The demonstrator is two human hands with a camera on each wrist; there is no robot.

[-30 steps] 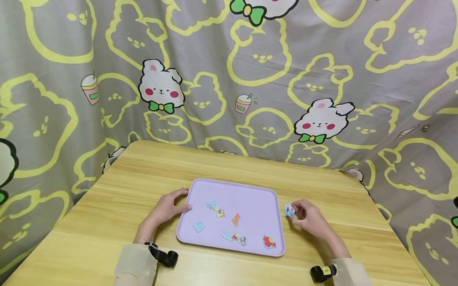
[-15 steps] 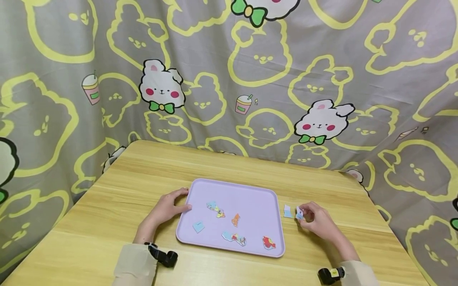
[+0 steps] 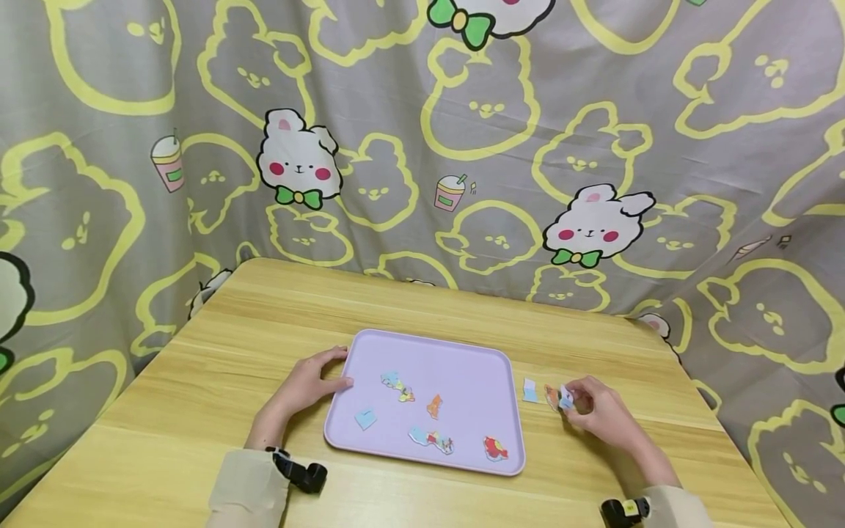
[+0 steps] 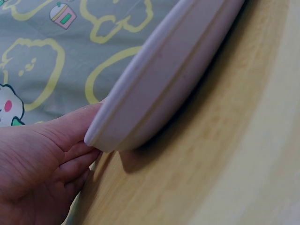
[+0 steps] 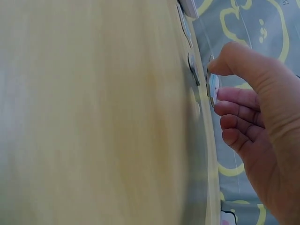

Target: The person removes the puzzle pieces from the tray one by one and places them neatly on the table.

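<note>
My left hand (image 3: 312,381) grips the left edge of the lilac tray (image 3: 436,352), its thumb at the rim. In the left wrist view, the fingers (image 4: 77,161) reach under the tray's raised-looking side (image 4: 154,84). To the right of the tray, my right hand (image 3: 604,411) pinches a small light-blue and white puzzle piece (image 3: 565,398) between thumb and fingers. The right wrist view shows this piece (image 5: 213,86) edge-on above the table. Beside it on the wood lie an orange puzzle piece (image 3: 551,397) and a blue and white one (image 3: 530,390).
Several printed pieces lie on the tray, among them an orange piece (image 3: 434,405), a red one (image 3: 495,448) and a light-blue one (image 3: 366,418). The wooden table (image 3: 396,301) meets a patterned grey curtain (image 3: 383,95) at the back.
My right hand has moved rightward from beside the tray, leaving first the blue and white piece, then the orange one, on the table. The left hand and tray have stayed almost still.
</note>
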